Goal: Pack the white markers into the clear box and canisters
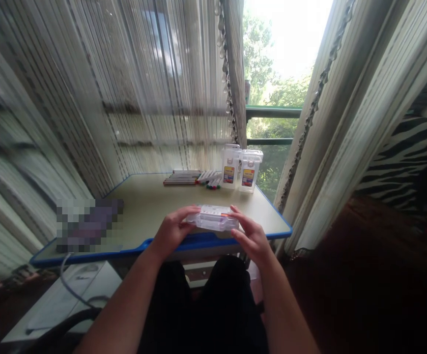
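A clear plastic case [215, 220] lies flat near the front edge of the small desk [143, 206]. My left hand [171, 231] grips its left end and my right hand [250, 237] grips its right end, fingers curled round it. Something orange shows inside the case. At the back of the desk lies a row of pencils and markers [191, 178]. Beside them stand two upright clear cases with coloured labels [241, 169].
The desk has a blue rim and stands against striped curtains and an open window with a green railing [272, 112]. A blurred-out patch [88, 223] covers the desk's left part. A white box with a cable [76, 290] sits below left. My legs are under the desk.
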A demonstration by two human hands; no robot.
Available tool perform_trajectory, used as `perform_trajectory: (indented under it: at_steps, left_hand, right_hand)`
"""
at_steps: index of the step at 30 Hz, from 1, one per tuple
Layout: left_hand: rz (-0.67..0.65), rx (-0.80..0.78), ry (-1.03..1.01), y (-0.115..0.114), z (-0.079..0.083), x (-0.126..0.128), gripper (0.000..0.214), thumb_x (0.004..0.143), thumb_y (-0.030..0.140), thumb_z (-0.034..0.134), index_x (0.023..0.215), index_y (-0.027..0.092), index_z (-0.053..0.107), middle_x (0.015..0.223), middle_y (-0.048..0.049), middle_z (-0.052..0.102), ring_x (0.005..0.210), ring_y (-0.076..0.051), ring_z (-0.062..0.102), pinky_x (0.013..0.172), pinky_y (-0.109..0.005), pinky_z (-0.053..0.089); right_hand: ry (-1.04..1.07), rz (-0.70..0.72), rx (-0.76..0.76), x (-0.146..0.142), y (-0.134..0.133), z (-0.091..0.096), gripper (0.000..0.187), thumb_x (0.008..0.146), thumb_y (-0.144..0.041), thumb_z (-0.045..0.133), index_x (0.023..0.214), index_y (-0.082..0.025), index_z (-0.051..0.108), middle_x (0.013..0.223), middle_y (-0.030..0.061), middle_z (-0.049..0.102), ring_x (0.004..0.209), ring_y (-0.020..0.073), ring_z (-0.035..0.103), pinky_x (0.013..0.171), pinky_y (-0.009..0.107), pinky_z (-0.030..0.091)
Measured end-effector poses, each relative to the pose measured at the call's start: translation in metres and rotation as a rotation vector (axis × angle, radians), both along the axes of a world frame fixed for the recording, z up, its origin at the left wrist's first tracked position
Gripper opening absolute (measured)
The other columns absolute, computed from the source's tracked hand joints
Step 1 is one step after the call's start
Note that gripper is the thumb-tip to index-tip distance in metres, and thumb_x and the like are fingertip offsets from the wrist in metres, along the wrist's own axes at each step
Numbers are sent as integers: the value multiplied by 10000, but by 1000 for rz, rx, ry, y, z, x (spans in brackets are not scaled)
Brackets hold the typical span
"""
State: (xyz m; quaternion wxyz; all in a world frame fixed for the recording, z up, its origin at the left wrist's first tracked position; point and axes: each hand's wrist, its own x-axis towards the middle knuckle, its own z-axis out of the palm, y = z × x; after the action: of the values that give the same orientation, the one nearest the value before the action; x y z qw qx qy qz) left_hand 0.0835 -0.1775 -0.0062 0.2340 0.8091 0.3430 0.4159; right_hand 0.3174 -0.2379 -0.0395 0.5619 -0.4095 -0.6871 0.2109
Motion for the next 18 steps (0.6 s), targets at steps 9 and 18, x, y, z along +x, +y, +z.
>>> perform_trajectory:
  at_steps: [9,18]
  left_hand:
    - [-8,76,30,0,-2,2,320,768,244,568,1074,179,631,1186,-84,627,1203,-243,510,938,-368,493]
    - [12,129,79,4,-8,2,340,736,191,584,1072,176,633,1179,-81,632,1200,-237,514,1004,-392,444]
  right_hand:
    - [140,-55,-38,-2,4,3,281,801,-408,587,986,-229,701,1206,83,622,1223,240,494,1065,446,351]
    - [181,-4,-132,2,6,8,227,752,-387,655,898,-225,718,1135,78,663,1220,239,497,1052,429,369]
